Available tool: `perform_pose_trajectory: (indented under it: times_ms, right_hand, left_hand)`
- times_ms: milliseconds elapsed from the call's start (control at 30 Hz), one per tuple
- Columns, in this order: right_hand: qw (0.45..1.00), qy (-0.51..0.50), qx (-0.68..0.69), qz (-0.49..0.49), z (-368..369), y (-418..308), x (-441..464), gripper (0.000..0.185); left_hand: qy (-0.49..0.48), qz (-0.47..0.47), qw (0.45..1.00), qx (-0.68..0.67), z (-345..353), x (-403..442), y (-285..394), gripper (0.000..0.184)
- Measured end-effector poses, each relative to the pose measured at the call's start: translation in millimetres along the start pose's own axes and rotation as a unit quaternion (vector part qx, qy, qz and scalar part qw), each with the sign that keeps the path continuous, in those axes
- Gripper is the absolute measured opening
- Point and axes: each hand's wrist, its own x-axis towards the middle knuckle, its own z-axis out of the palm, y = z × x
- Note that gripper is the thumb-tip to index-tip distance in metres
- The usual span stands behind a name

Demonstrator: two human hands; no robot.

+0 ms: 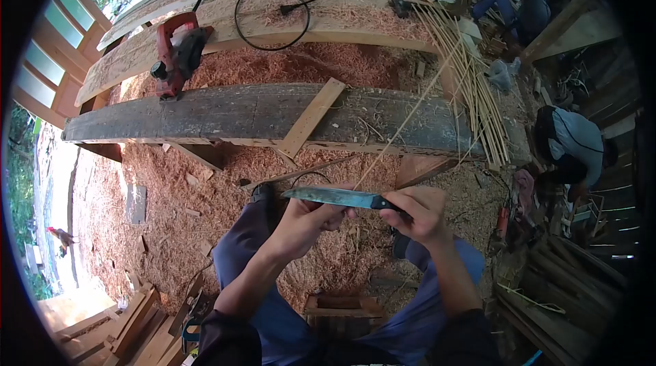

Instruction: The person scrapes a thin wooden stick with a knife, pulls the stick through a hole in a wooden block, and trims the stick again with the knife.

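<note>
My right hand (420, 212) is closed around the black handle of a knife (335, 196), whose broad blade points left. Behind the blade, my left hand (304, 226) is closed on a thin bamboo strip (403, 123), which runs up and to the right over the dark beam. The blade lies across the strip near my left fingers and hides part of them. A bundle of similar strips (471, 86) rests at the right end of the beams.
A red power planer (179, 55) with a black cord stands on the beams at the upper left. A short board (313, 117) crosses the dark beam (232, 112). Two people (570, 144) (529, 11) crouch at the right. Shavings cover the ground; a rooster (63, 237) stands left.
</note>
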Motion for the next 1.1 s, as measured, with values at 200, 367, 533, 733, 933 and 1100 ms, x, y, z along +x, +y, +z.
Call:
perform_pose_trajectory:
  times_ms: [200,367,533,733,933,1100]
  right_hand:
    - [1.0,0.019,-0.016,-0.003,-3,7,-1,0.024]
    - [0.996,0.063,-0.039,0.053,-21,17,-3,0.026]
    - [0.999,0.017,-0.027,-0.005,-3,3,-3,0.028]
    - [0.995,0.075,-0.055,0.045,-19,18,2,0.026]
    - [0.999,0.025,-0.03,0.016,-7,8,-5,0.024]
    - [0.999,-0.017,-0.016,0.021,-8,1,-1,0.024]
  left_hand:
    - [-0.008,-0.001,0.999,0.04,-5,3,1,0.027]
    - [-0.002,0.019,1.0,0.012,-6,-1,4,0.022]
    - [0.028,-0.006,0.999,0.033,2,0,-1,0.024]
    - [0.01,0.035,0.998,0.044,3,1,-2,0.026]
    - [-0.026,0.026,0.997,0.066,2,2,-5,0.021]
    - [0.009,0.042,0.998,0.047,8,5,-9,0.027]
